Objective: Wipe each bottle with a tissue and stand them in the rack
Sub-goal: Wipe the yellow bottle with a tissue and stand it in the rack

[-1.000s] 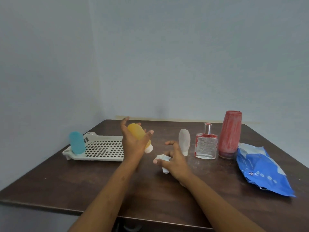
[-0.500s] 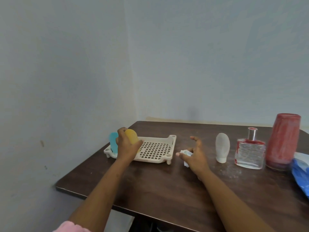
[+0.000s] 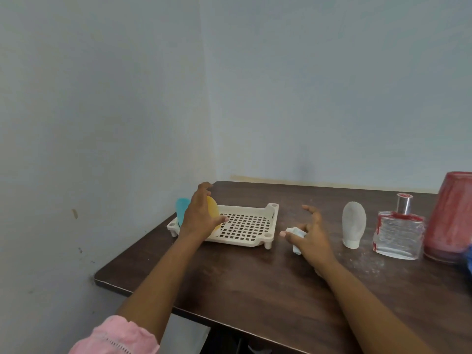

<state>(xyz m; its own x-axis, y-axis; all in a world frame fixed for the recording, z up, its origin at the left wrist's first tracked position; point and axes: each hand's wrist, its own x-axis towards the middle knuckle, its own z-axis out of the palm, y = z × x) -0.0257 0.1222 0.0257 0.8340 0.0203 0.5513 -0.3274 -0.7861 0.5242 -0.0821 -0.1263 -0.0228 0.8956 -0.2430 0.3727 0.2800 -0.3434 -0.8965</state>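
Curled loosely round the yellow bottle (image 3: 213, 212), the left hand (image 3: 198, 218) should release only once it stands steady on the rack (image 3: 246, 242) beneath, while the right hand (image 3: 313, 240) pinches the tissue (image 3: 296, 232).

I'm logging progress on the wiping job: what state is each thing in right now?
Blue bottle, upright in the rack.
Yellow bottle, standing in the rack, left hand round it, grip unclear.
Rack, on the table, two bottles in it.
White bottle, standing on the table, cap down.
Glass bottle, standing on the table.
Red bottle, standing on the table.
Tissue, crumpled, held in the right hand.
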